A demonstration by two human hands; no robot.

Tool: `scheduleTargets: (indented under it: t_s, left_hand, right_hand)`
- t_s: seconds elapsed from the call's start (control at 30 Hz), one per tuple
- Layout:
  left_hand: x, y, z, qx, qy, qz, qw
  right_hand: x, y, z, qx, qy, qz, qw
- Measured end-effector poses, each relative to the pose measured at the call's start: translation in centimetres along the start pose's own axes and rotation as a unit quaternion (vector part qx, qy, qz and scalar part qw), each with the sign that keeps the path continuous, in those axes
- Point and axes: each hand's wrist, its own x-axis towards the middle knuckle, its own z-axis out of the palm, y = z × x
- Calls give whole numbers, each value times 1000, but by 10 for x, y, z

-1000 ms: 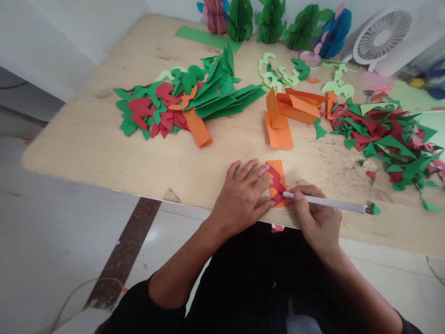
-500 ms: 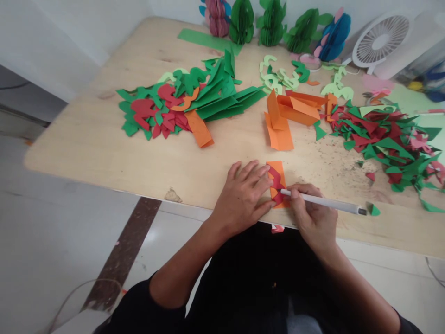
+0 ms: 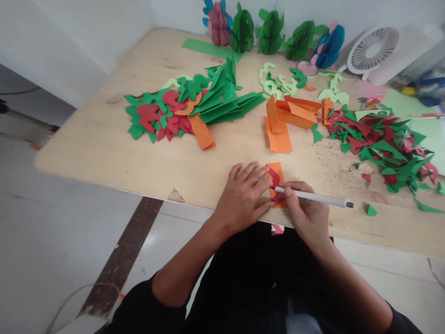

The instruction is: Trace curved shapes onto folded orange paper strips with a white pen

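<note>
An orange paper piece (image 3: 277, 168) lies near the table's front edge with a red cut-out shape (image 3: 274, 176) on top of it. My left hand (image 3: 243, 197) rests spread over their left side, fingertips pressing on the paper. In my right hand (image 3: 308, 208) is a white pen (image 3: 323, 198), pointing left, its tip at the red shape's edge. The left part of the red shape is hidden under my left fingers. Folded orange papers (image 3: 290, 116) stand just behind.
Green and red cut-outs (image 3: 149, 113) lie at the left beside folded green strips (image 3: 225, 104). Paper scraps (image 3: 382, 144) are heaped at the right. Honeycomb paper figures (image 3: 271, 32) and a white fan (image 3: 373, 48) stand at the back. Light green cut-outs (image 3: 271, 86) lie before them.
My right hand and the pen have shifted slightly left along the red shape. My left hand stays on the paper. The whole view has tilted a little.
</note>
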Motion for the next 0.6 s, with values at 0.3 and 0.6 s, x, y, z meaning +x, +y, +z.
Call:
scheduleTargets:
  t_s: [0.3, 0.6]
  left_hand:
    - [0, 1, 2, -4, -1, 1, 1000]
    - [1, 2, 0, -7, -8, -4, 1000]
  right_hand:
    - [-10, 9, -14, 16, 15, -4, 1000]
    - [-10, 7, -10, -111, -35, -168, 979]
